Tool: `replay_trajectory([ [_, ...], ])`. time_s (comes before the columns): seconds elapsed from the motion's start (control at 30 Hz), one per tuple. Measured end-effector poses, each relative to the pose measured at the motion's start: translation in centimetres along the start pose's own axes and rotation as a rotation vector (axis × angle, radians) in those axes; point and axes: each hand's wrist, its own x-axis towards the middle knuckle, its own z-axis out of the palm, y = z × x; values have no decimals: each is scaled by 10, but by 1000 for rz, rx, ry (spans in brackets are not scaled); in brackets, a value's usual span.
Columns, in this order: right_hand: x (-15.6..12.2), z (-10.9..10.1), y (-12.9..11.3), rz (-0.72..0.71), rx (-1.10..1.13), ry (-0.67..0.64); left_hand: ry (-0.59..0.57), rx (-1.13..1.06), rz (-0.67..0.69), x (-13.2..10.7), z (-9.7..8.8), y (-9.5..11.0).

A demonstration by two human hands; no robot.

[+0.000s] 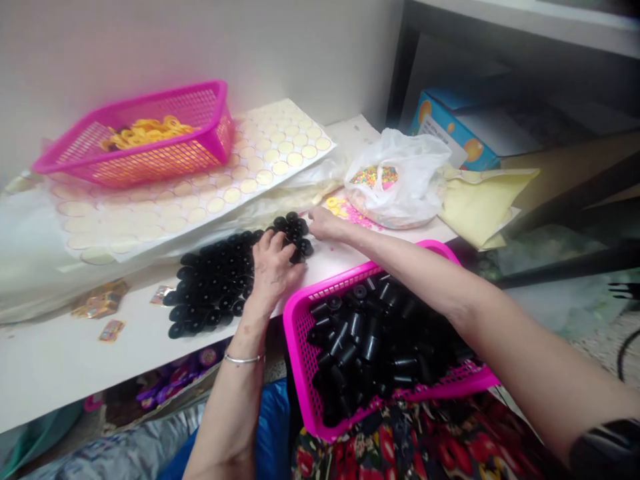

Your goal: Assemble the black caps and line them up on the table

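Note:
Black plastic cylinders (215, 280) stand upright in a tight cluster on the white table, each with a small hole in its top. My left hand (274, 261) lies over the right part of this cluster, its fingers apart and bent down onto the tops. At the cluster's far right end is my right hand (323, 223), fingers curled in next to the outermost cylinders; whatever they hold, if anything, is hidden. Below my right forearm, a pink basket (295, 340) is filled with loose black cylinders (357, 333) lying every way.
A second pink basket (220, 143) with yellow rings (155, 130) stands on a sheet of round stickers (280, 150). Further right are a white plastic bag (410, 173) with coloured beads, a yellow packet (485, 200) and a blue box (460, 133). Small wrapped packets (105, 300) lie left.

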Motion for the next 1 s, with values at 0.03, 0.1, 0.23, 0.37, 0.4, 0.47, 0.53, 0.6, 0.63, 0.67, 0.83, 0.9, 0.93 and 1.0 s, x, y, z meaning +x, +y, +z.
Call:
replay_trajectory([
  [0.03, -3, -5, 0, 17, -43, 18, 16, -17, 3, 0, 0, 0],
  [0.1, -15, -17, -1, 30, -110, 44, 80, -62, 2, -2, -4, 3],
  [0.23, -67, -47, -7, -136, -280, 36, 307, -219, -62, -16, -29, 32],
  [0.37, -138, -59, -3, -195, -336, -194, 143, -554, -123, -43, -52, 85],
  [0.4, -153, -56, 1, -197, -350, -268, 15, -630, -118, -49, -53, 97],
  [0.47, -178, -47, 12, -213, -418, -363, -200, -695, -117, -61, -48, 118],
  [0.53, -194, -36, 23, -244, -538, -377, -346, -662, -121, -69, -38, 131],
  [0.6, -203, -28, 31, -272, -640, -367, -437, -604, -117, -74, -29, 137],
  [0.63, -206, -25, 34, -282, -676, -364, -462, -591, -109, -76, -25, 139],
  [0.67, -208, -24, 37, -291, -703, -362, -471, -592, -106, -78, -22, 139],
  [0.83, -214, -17, 43, -368, -815, -382, -431, -821, -416, -84, -14, 135],
  [0.9, -215, -10, 45, -405, -849, -406, -374, -948, -532, -87, -12, 132],
  [0.93, -214, -5, 46, -419, -863, -419, -351, -969, -518, -88, -12, 130],
  [1.0, -213, 1, 46, -434, -881, -440, -355, -918, -381, -89, -11, 128],
])
